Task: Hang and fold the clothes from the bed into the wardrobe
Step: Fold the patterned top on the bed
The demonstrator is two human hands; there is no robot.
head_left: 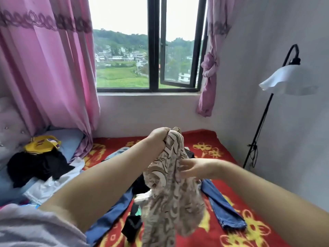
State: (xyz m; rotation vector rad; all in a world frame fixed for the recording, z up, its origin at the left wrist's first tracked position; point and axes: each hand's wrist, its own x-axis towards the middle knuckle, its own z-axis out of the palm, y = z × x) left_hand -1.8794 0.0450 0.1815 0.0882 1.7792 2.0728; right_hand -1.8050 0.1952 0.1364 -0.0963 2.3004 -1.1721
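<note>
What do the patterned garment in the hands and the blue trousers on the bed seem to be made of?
The patterned garment looks like thin, soft woven fabric, matt: it hangs in limp folds from the left hand. The blue trousers seem to be denim: a stiffer, flat-lying cloth with a stitched hem; the exact fibre cannot be told.

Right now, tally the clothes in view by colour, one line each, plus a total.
Patterned beige: 1, the garment gripped by the left hand, right hand touching it
Blue: 1, jeans
Black: 2, top by the pillow, piece under the jeans
Yellow: 1, jersey
White: 1, shirt
Total: 6
</note>
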